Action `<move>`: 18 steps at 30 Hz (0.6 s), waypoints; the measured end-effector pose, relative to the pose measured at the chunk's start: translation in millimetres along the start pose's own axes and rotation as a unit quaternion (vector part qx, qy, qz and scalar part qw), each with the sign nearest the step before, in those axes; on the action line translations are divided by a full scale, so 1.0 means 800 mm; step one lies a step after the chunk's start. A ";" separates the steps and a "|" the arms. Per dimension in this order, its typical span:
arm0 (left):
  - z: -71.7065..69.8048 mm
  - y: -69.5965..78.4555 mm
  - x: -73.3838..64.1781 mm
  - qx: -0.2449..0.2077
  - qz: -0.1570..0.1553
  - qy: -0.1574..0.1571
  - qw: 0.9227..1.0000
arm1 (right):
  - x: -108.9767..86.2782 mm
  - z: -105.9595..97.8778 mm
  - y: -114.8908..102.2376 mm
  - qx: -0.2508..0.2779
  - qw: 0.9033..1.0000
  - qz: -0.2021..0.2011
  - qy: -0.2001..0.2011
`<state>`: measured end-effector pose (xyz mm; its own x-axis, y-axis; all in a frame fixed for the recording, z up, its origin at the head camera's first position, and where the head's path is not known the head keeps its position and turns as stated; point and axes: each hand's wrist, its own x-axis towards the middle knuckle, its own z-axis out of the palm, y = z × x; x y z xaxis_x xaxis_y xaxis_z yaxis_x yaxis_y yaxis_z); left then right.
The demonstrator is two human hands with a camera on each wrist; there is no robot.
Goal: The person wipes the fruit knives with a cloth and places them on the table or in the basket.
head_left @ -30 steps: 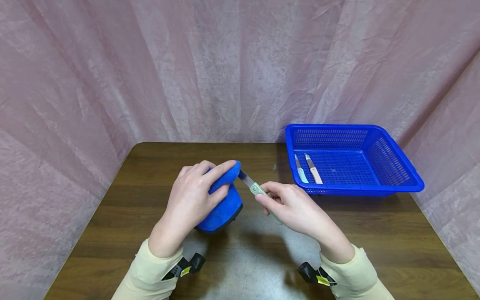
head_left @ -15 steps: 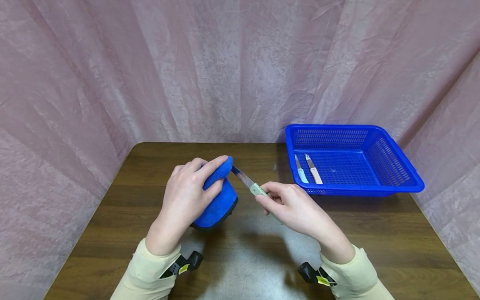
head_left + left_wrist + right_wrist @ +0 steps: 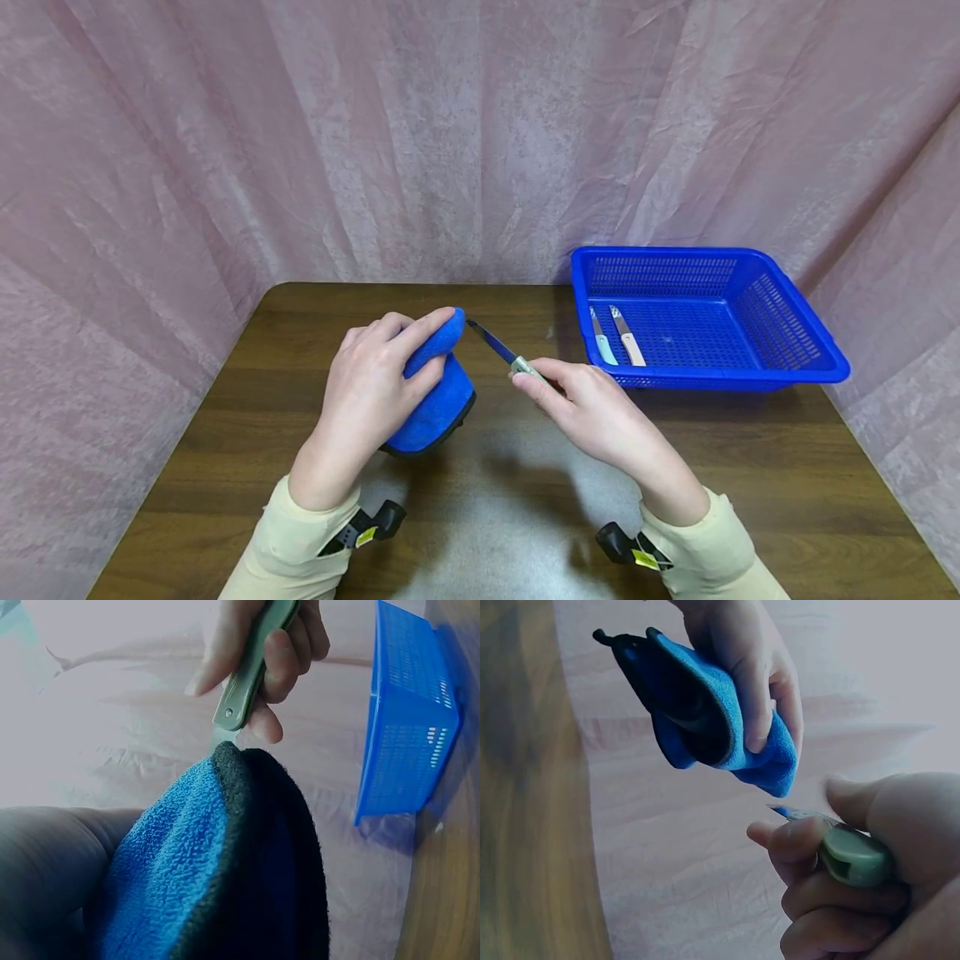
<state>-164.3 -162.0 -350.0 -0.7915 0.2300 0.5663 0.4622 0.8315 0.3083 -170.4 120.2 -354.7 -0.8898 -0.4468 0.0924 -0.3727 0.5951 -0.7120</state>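
My left hand (image 3: 371, 375) grips a folded blue cloth (image 3: 438, 408) with dark edging, fingers on top and thumb against its side. The right hand (image 3: 592, 408) holds a folding knife (image 3: 495, 343) by its pale green handle (image 3: 255, 667). Its blade points up and left, and the tip stands just off the cloth's upper corner with a small gap. In the right wrist view the fingers curl round the handle (image 3: 855, 859) and the blade is mostly hidden. The cloth (image 3: 172, 855) covers most of the blade in the left wrist view.
A blue plastic basket (image 3: 813, 333) stands at the back right of the wooden table (image 3: 300, 333). Inside it, on the left, lie a knife with a light blue handle (image 3: 606, 350) and one with a pale pink handle (image 3: 633, 350). A pink curtain (image 3: 480, 142) hangs behind.
The left hand and cloth have shifted left along the blade to its tip, then slightly away from it. The knife has turned in the right hand, so its blade now looks darker.
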 end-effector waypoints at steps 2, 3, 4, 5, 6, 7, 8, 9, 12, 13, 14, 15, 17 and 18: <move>0.000 0.000 0.000 -0.001 0.001 0.002 1.000 | 0.000 0.000 0.000 0.003 1.000 0.000 0.002; 0.000 0.001 0.000 -0.001 0.001 0.003 1.000 | 0.000 0.000 0.000 0.001 1.000 -0.001 0.005; 0.000 0.001 0.000 -0.002 0.001 0.003 1.000 | -0.001 0.000 0.000 -0.001 1.000 0.000 0.008; 0.000 0.001 0.000 -0.002 0.001 0.003 1.000 | -0.001 0.000 -0.001 -0.005 1.000 0.003 0.012; 0.000 0.001 0.000 -0.003 0.001 0.003 1.000 | -0.001 0.000 -0.002 -0.010 1.000 0.007 0.017; -0.001 0.001 0.000 -0.003 0.001 0.003 1.000 | -0.001 0.000 -0.002 -0.016 1.000 0.011 0.023; -0.001 0.001 0.001 -0.003 0.002 0.002 1.000 | -0.001 0.000 -0.002 -0.023 0.999 0.015 0.028; -0.001 0.001 0.000 -0.004 0.001 0.002 1.000 | -0.001 0.000 -0.002 -0.027 0.999 0.017 0.033; -0.001 0.002 0.000 -0.006 0.000 0.002 1.000 | -0.001 0.000 -0.001 -0.027 0.998 0.022 0.044; -0.001 0.002 0.000 -0.006 0.000 0.002 1.000 | -0.001 0.000 -0.001 -0.024 0.998 0.023 0.047; -0.001 0.002 0.000 -0.006 0.000 0.003 1.000 | -0.001 0.000 0.000 -0.023 0.998 0.022 0.049; -0.002 0.003 0.000 -0.006 0.001 0.003 1.000 | -0.001 0.000 0.000 -0.021 0.998 0.023 0.052; -0.002 0.004 0.000 -0.007 0.003 0.003 1.000 | -0.001 0.001 0.000 -0.016 0.998 0.028 0.056; -0.003 0.004 0.000 -0.008 0.004 0.003 1.000 | -0.001 0.001 0.000 -0.014 0.998 0.033 0.057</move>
<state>-162.0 -160.5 -347.4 -0.7852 0.2326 0.5739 0.4741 0.8220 0.3155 -169.1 120.0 -355.5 -0.9362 -0.3280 0.1264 -0.3185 0.6394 -0.6999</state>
